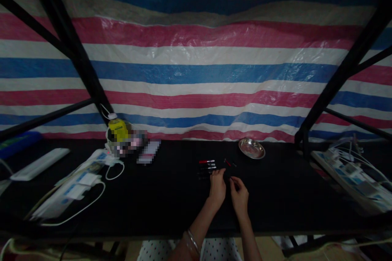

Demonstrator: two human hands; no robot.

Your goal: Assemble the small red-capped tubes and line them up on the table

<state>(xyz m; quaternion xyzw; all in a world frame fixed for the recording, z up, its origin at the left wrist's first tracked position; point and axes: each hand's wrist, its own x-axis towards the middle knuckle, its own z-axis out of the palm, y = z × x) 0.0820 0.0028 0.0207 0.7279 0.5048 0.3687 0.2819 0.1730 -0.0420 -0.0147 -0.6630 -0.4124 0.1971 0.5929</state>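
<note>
My left hand (218, 184) is over the black table, its fingers bent down and drawn together by the ends of several slim pen-like pieces. What it grips, if anything, is lost against the dark surface. Just to its right, my right hand (239, 194) has thumb and forefinger closed in a pinch. Something small and dark may be between them, too dim to name. A red pen-like piece (206, 162) lies beyond my left hand, with a black and silver one (210, 168) below it. Ahead of my hands are a small red piece (227, 162) and a small dark piece (234, 165).
A round metal dish (251, 149) sits at the back right. Farther left are a phone-like object (149, 151) and a yellow bottle (119, 129). Power strips with cables flank both sides, left (72, 189) and right (352, 179). Black frame posts and a striped sheet (208, 73) rise behind.
</note>
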